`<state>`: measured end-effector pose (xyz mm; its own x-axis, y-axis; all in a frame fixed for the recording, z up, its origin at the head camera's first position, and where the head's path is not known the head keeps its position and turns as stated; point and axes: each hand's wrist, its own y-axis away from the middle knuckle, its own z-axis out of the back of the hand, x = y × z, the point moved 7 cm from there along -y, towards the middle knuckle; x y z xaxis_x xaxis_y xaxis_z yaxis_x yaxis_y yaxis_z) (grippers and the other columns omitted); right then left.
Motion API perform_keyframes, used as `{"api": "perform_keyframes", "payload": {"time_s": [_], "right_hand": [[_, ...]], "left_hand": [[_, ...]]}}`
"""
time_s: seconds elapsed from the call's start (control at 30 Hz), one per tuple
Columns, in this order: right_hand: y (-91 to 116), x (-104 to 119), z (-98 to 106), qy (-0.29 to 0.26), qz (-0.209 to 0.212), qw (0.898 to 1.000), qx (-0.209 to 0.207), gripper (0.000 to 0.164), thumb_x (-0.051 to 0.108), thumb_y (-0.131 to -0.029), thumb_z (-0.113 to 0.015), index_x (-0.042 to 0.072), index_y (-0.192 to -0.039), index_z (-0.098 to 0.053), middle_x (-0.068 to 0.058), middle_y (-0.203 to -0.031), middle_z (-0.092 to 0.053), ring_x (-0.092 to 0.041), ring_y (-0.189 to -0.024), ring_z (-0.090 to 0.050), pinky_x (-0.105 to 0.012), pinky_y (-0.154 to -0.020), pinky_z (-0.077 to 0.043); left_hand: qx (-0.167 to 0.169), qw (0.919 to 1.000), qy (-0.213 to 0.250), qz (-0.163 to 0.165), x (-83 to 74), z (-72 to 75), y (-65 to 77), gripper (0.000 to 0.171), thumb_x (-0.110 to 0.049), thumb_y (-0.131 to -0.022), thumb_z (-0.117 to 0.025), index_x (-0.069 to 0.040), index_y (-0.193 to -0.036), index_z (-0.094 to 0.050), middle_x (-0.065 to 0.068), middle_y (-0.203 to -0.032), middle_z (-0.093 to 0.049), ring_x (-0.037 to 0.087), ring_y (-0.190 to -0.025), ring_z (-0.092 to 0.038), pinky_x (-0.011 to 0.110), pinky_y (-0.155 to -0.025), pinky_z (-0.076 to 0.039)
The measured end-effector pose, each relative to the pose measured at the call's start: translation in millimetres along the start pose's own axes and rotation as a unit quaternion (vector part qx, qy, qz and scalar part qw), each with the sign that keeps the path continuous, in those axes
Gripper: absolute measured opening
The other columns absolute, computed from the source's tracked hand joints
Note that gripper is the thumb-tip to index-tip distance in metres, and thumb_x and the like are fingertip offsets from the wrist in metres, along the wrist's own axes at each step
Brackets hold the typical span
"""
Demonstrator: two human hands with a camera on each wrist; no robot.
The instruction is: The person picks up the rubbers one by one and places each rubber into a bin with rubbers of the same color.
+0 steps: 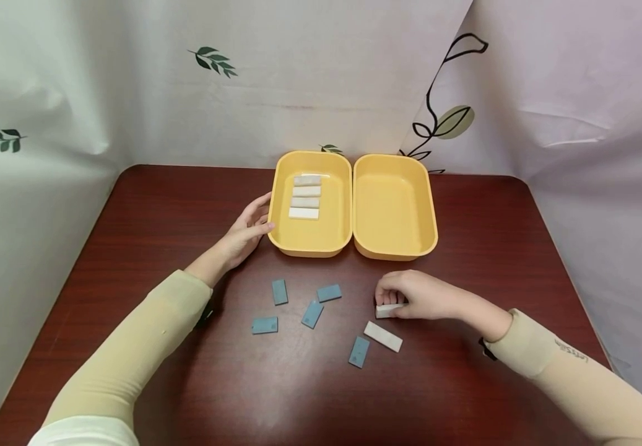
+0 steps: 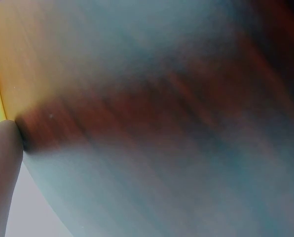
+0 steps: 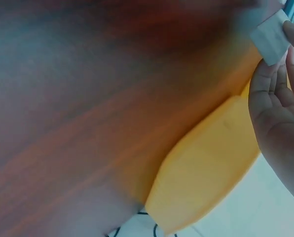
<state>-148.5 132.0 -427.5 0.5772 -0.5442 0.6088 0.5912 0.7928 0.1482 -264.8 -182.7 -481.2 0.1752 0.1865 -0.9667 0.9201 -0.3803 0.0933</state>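
My left hand (image 1: 241, 236) touches the left side of a yellow bin (image 1: 312, 253), its thumb straight at the rim and the other fingers extended along the outer wall. Several white rectangular blocks (image 1: 304, 202) lie in a column inside this bin. In front of the second yellow bin (image 1: 395, 256), my right hand (image 1: 424, 296) pinches a white block (image 1: 386, 311) between thumb and fingers, low at the table. The right wrist view also shows that white block (image 3: 271, 38) in the fingertips. Another white block (image 1: 383, 336) lies just in front of this hand.
Several blue blocks (image 1: 312, 314) are scattered on the dark red table (image 1: 276, 396). One blue block (image 1: 359, 352) lies close beside the loose white block. The two bins stand side by side near the back edge, before a patterned curtain (image 1: 309, 87).
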Motion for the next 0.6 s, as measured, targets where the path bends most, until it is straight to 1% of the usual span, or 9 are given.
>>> {"api": "perform_keyframes", "payload": {"time_s": [0.17,0.4,0.6], "right_hand": [[-4,5,12,0.008,-0.006,1.000,-0.015,0.027,-0.002,-0.084,-0.082,0.017,-0.098,-0.070,0.008,-0.090,-0.064,-0.011,-0.082,-0.061,-0.024,-0.073,-0.053],[-13,13,27,0.027,0.002,0.999,-0.028,0.026,-0.001,-0.084,-0.082,0.018,-0.098,-0.070,0.009,-0.090,-0.064,-0.007,-0.083,-0.058,-0.024,-0.074,-0.053],[-21,20,43,0.024,0.011,0.998,-0.051,0.025,-0.001,-0.085,-0.083,0.016,-0.098,-0.071,0.006,-0.090,-0.064,-0.008,-0.082,-0.059,-0.024,-0.073,-0.053]], "left_hand": [[-0.002,1.0000,0.002,-0.002,0.6,0.3,0.1,0.077,0.007,-0.104,-0.048,-0.016,-0.171,-0.019,0.016,-0.165,-0.033,0.015,-0.137,-0.046,0.018,-0.110,-0.042],[-0.003,1.0000,-0.002,-0.002,-0.4,0.1,1.1,0.078,0.007,-0.103,-0.048,-0.015,-0.171,-0.018,0.015,-0.165,-0.033,0.014,-0.137,-0.046,0.017,-0.110,-0.041],[-0.001,1.0000,-0.004,-0.003,-0.7,-0.1,1.0,0.078,0.006,-0.102,-0.049,-0.015,-0.171,-0.018,0.016,-0.166,-0.032,0.014,-0.137,-0.046,0.017,-0.110,-0.041]]}}
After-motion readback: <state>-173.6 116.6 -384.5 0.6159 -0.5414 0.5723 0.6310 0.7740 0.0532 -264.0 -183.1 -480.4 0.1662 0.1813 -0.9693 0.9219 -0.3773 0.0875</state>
